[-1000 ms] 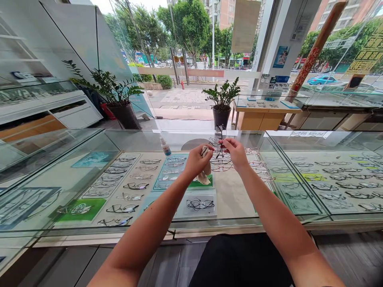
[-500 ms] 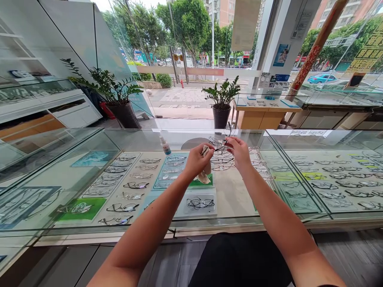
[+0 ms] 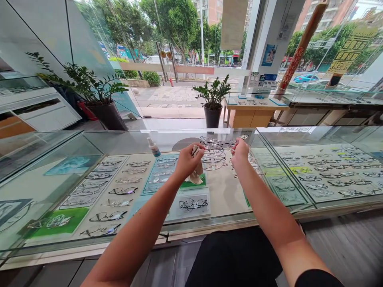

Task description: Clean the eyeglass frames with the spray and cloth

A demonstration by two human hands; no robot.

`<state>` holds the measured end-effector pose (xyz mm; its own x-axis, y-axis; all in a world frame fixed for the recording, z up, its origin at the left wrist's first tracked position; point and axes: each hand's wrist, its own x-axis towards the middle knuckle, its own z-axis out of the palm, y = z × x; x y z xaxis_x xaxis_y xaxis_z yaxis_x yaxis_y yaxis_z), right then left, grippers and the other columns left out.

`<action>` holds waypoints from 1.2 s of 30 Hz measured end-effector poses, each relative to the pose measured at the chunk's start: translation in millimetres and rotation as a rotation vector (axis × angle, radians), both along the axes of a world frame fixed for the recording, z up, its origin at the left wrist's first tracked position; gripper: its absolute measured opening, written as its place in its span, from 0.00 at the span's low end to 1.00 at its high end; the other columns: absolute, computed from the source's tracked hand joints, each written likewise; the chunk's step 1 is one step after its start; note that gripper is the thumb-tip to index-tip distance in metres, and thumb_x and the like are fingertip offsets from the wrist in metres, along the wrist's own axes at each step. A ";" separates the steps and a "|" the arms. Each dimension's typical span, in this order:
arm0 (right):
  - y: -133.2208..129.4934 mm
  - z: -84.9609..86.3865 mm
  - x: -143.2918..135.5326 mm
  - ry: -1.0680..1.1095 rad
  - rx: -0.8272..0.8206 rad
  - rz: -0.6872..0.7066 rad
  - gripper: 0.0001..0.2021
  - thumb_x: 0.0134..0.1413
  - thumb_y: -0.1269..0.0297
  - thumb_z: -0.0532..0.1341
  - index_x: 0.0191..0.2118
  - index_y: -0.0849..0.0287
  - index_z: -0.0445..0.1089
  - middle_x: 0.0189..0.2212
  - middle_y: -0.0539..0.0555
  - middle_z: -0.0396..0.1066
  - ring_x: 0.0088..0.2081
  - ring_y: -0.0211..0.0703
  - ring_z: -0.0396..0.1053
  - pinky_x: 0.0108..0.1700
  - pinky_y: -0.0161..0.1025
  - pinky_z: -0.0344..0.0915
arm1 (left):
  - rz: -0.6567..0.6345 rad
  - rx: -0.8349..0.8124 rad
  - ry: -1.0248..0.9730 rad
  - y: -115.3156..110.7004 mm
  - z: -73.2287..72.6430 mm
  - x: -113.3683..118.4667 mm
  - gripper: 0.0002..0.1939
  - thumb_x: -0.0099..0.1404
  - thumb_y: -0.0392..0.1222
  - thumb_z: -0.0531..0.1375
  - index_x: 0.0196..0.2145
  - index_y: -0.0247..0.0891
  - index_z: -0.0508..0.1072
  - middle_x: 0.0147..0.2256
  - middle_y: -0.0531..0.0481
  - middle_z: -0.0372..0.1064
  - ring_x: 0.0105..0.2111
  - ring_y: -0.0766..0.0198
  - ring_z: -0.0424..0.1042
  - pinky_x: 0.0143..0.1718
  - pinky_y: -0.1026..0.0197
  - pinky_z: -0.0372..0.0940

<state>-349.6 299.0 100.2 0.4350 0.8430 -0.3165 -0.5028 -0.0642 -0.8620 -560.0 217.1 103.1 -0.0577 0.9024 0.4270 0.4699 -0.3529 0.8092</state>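
My left hand is closed around a beige cleaning cloth, whose loose end hangs below the fingers. To its right, above the glass counter, my right hand is closed on a pair of eyeglasses. Part of that frame shows beyond the fingers; the rest is hidden by the hand. Between the hands, several eyeglass frames are arranged in rows. A small spray bottle with a white top and a blue-marked base stands left of my left hand.
The glass display counter runs across in front of me, with more eyeglasses in it on trays and cards. Behind it are two potted plants, glass doors and a wooden side table. Another glass case section continues at right.
My right hand has moved away from the left with the eyeglasses, which were held between both hands before. The left hand keeps the cloth. The view has turned slightly right.
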 end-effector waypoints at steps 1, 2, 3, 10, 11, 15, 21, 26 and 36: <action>1.0 0.3 0.9 0.003 -0.018 -0.006 0.03 0.63 0.65 0.63 0.39 0.52 0.67 0.25 0.43 0.60 0.24 0.38 0.58 0.25 0.38 0.55 | 0.004 0.000 -0.002 0.6 0.0 -0.1 0.14 0.68 0.53 0.63 0.37 0.40 0.81 0.27 0.53 0.70 0.29 0.61 0.65 0.32 0.59 0.58; 1.8 0.6 1.9 0.003 -0.037 -0.012 0.03 0.63 0.65 0.62 0.39 0.52 0.66 0.25 0.43 0.60 0.24 0.38 0.58 0.25 0.38 0.55 | 0.007 -0.001 -0.004 1.1 0.1 -0.2 0.14 0.68 0.53 0.63 0.37 0.40 0.81 0.28 0.53 0.70 0.29 0.60 0.65 0.32 0.59 0.58; 2.5 0.8 3.2 0.004 -0.058 -0.016 0.03 0.63 0.64 0.62 0.39 0.52 0.66 0.25 0.43 0.60 0.23 0.38 0.58 0.25 0.39 0.54 | 0.008 -0.004 -0.006 1.4 0.2 -0.3 0.14 0.68 0.53 0.63 0.37 0.40 0.81 0.28 0.52 0.71 0.29 0.60 0.65 0.32 0.59 0.59; 0.4 3.4 10.6 -0.003 -0.204 0.000 0.03 0.63 0.61 0.61 0.41 0.50 0.68 0.22 0.44 0.58 0.21 0.41 0.53 0.24 0.40 0.49 | 0.019 0.006 -0.007 1.7 1.4 -1.2 0.14 0.67 0.53 0.63 0.36 0.41 0.81 0.28 0.52 0.72 0.29 0.59 0.67 0.33 0.58 0.60; -0.5 3.8 10.0 -0.004 -0.218 0.008 0.03 0.62 0.61 0.61 0.41 0.50 0.68 0.22 0.44 0.58 0.21 0.41 0.53 0.24 0.40 0.50 | 0.017 0.010 -0.007 1.6 1.6 -1.3 0.14 0.68 0.53 0.62 0.36 0.41 0.81 0.28 0.52 0.72 0.29 0.59 0.67 0.33 0.58 0.60; -4.1 4.9 5.6 -0.005 -0.239 0.030 0.03 0.62 0.61 0.62 0.40 0.51 0.67 0.22 0.44 0.59 0.22 0.41 0.54 0.23 0.39 0.51 | 0.001 0.017 -0.008 0.9 2.0 -1.6 0.14 0.68 0.53 0.62 0.36 0.41 0.81 0.27 0.53 0.70 0.28 0.60 0.66 0.32 0.59 0.58; -8.8 6.3 1.6 0.013 -0.234 0.041 0.05 0.63 0.62 0.62 0.38 0.51 0.64 0.24 0.44 0.60 0.23 0.39 0.59 0.24 0.37 0.54 | -0.010 0.012 -0.011 -0.1 0.0 -2.0 0.13 0.68 0.52 0.62 0.36 0.42 0.80 0.25 0.53 0.68 0.27 0.60 0.64 0.31 0.59 0.57; -14.6 8.8 -2.0 0.039 -0.229 0.065 0.05 0.63 0.63 0.62 0.37 0.53 0.64 0.27 0.46 0.65 0.25 0.38 0.63 0.25 0.37 0.55 | -0.015 0.010 -0.021 -0.7 0.2 -2.1 0.13 0.68 0.52 0.62 0.36 0.42 0.81 0.25 0.53 0.68 0.27 0.60 0.63 0.31 0.59 0.57; -22.6 15.8 -4.7 0.067 -0.237 0.082 0.07 0.66 0.64 0.61 0.37 0.53 0.61 0.29 0.47 0.64 0.27 0.37 0.67 0.26 0.38 0.56 | -0.019 0.007 -0.011 -0.4 -2.0 -2.9 0.13 0.69 0.52 0.62 0.36 0.41 0.81 0.27 0.53 0.70 0.28 0.61 0.64 0.32 0.58 0.57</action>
